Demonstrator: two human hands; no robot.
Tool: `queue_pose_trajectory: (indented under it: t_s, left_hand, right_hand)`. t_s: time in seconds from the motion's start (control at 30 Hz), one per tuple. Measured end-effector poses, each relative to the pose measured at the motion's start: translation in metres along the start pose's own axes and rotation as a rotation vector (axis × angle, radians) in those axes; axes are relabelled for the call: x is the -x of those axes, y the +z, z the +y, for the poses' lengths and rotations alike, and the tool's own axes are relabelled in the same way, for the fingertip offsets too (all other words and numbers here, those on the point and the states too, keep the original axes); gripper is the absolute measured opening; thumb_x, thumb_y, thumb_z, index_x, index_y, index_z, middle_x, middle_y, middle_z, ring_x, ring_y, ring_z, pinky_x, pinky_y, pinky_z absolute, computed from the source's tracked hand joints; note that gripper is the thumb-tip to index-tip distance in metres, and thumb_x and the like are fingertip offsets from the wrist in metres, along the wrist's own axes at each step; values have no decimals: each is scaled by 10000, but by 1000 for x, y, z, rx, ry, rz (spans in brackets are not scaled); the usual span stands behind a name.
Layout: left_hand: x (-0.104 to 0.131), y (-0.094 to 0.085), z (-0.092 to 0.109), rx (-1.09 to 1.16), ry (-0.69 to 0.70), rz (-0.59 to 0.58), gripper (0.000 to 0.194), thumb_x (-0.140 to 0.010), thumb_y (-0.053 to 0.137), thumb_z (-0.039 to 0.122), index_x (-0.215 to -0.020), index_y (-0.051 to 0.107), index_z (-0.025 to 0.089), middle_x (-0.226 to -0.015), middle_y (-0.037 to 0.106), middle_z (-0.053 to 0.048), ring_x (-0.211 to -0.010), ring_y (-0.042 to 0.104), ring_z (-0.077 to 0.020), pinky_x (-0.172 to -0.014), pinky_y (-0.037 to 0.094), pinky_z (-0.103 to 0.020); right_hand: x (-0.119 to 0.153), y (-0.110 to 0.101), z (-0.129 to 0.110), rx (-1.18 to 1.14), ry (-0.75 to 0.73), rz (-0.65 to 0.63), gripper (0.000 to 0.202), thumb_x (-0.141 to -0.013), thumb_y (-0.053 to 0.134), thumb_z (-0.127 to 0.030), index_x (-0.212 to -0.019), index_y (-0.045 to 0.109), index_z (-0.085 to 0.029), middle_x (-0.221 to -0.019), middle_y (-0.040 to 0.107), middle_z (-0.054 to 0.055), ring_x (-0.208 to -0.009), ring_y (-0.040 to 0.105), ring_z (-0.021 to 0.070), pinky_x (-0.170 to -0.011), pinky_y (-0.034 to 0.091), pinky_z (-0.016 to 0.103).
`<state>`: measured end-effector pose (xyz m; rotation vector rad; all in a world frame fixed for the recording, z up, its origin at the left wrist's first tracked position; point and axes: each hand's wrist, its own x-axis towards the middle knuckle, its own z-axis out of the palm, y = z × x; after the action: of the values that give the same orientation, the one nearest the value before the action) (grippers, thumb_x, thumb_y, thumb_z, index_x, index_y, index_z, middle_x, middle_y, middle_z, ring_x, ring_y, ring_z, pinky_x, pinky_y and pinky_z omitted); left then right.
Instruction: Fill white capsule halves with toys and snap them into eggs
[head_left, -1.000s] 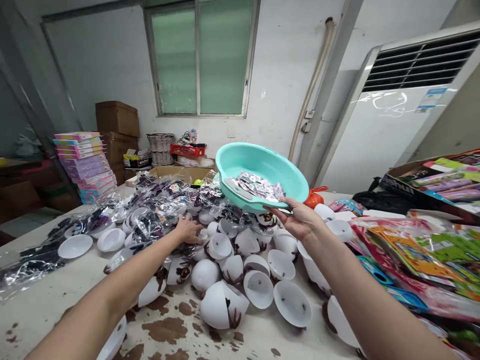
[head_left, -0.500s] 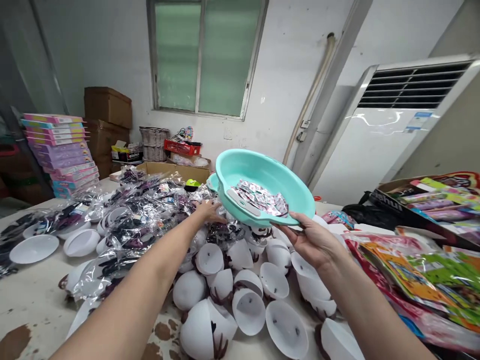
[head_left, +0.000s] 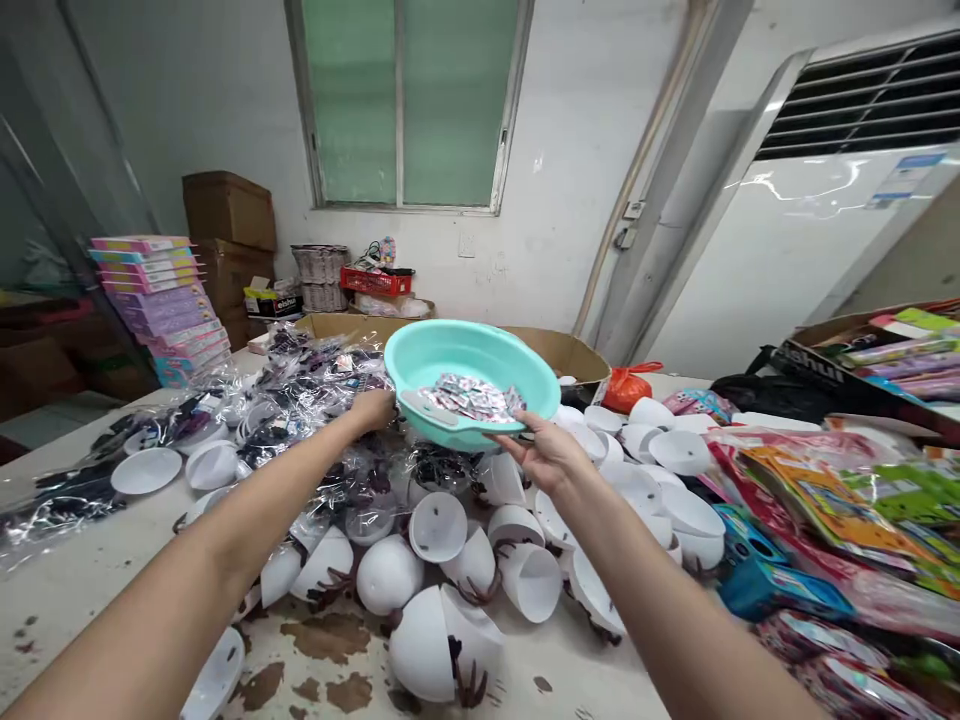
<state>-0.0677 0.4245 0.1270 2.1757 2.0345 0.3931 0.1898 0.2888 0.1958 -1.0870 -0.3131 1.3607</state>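
Observation:
A turquoise plastic basin [head_left: 517, 365] with several small printed packets [head_left: 476, 398] in it hangs tilted over the table. My right hand [head_left: 553, 455] grips its near right rim, thumb on top and fingers beneath. Close to the basin's left side is my left hand [head_left: 375, 410], over the clear plastic bags [head_left: 300, 420] with dark contents. Its fingers are hidden, so whether it touches the basin does not show. Below lie several white half-round shells [head_left: 439, 527] with brown hand-shaped parts, some upturned, some on their sides.
Colourful flat packages [head_left: 817, 490] lie on the right, beside blue boxes [head_left: 780, 585]. A cardboard box [head_left: 570, 355] and a red plastic bag [head_left: 628, 388] are behind the basin. Stacked pink and purple boxes [head_left: 169, 310] stand at the left. Brown stains mark the near tabletop [head_left: 330, 690].
The basin has come lower and to the left in view, with my right hand still on its rim. My left hand has moved left, its fingers now out of sight. The camera view has shifted.

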Motion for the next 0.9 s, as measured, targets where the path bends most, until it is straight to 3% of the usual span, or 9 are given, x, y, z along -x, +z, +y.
queue_pose_trajectory:
  t_s: [0.17,0.27,0.4,0.5,0.57,0.67,0.77,0.83,0.9]
  left_hand:
    - [7,-55,-41,208,-300,394,287,-924,582,375,-1061,623,127,-1044,676,-107,-1014,641,-244,-928,499,-468]
    - [25,-78,-67,396,-393,662,166,-918,525,264,-1009,593,141,-957,669,-107,-962,640,-253,-896,498,-436]
    - [70,-87,-84,661,-316,932,116,-882,523,239,-981,534,181,-871,617,-32,-875,617,-200,-875,497,-346]
    - [109,-92,-83,848,-184,1051,167,-885,540,307,-994,506,185,-915,604,-9,-883,597,-154,-888,491,-296]
    - [136,-95,-75,957,-104,1060,236,-874,550,381,-999,500,187,-905,617,-7,-839,605,-140,-840,511,-281]
    - [179,-90,-51,1093,-26,956,332,-815,600,466,-980,519,190,-796,640,-7,-688,620,-146,-694,538,-279]
    - [226,-73,-10,1170,111,690,310,-806,644,456,-956,563,198,-754,652,-4,-654,630,-153,-647,530,-266]
    - [257,-61,20,1046,279,498,233,-853,614,426,-930,612,206,-795,668,-16,-711,638,-159,-683,526,-264]
    - [283,-50,46,838,428,436,217,-910,544,397,-895,658,213,-825,676,-32,-801,646,-177,-779,527,-294]
  right_hand:
    - [-8,7,32,27,71,-7,97,-900,584,-37,-955,605,-114,-945,707,82,-848,715,214,-672,670,399]
    - [-16,11,46,29,80,2,62,-932,584,-96,-987,600,-120,-1066,689,100,-951,704,228,-715,666,385]
    - [-25,12,57,29,29,15,59,-938,598,-143,-997,594,-142,-1134,674,81,-975,695,205,-748,656,363]
    - [-15,6,59,61,-28,20,201,-888,682,-238,-1047,593,-155,-1149,669,109,-1014,680,248,-743,646,438]
    - [5,0,58,91,-119,53,468,-820,754,-306,-1214,533,-183,-1305,586,132,-1165,606,272,-814,617,466]
    - [53,-7,60,132,-366,82,863,-693,850,-323,-1410,371,-300,-1547,333,62,-1373,404,210,-1015,500,353]
    - [108,-9,75,195,-608,-133,1021,-574,908,-320,-1442,371,-300,-1546,334,70,-1385,380,254,-1058,438,338]
    - [135,-6,90,251,-627,-391,903,-543,913,-317,-1348,511,-241,-1398,515,94,-1278,490,281,-993,468,341]
    - [148,-4,104,269,-567,-546,489,-612,869,-343,-1036,681,-187,-1049,685,55,-991,622,226,-831,505,285]
